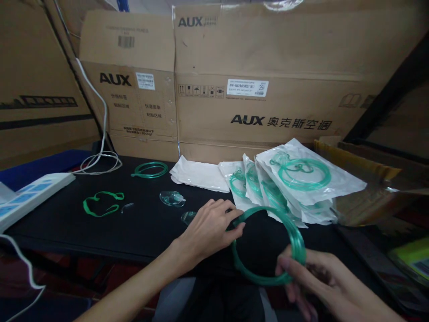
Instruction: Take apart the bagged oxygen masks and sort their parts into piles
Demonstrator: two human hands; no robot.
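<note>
A coil of green clear tubing (259, 280) is held up over the table's front edge between both hands. My left hand (214, 226) pinches its upper left side between thumb and fingers. On the lower right side, my right hand (313, 275) grips the bundled loops, thumb in front. Just left of my left hand lies a small clear plastic piece (188, 218), partly hidden by that hand. A clear mask-like part (172, 199) rests behind it. Farther left are a green strap (100, 213) and a small clear tube piece (127, 206).
Another green tubing coil (149, 170) lies at the back of the black table (140, 237). Several white packets with green tubing (306, 174) overlap at the right, beside a white packet (201, 174). A power strip (36, 197) stands left; cardboard (208, 112) walls the back.
</note>
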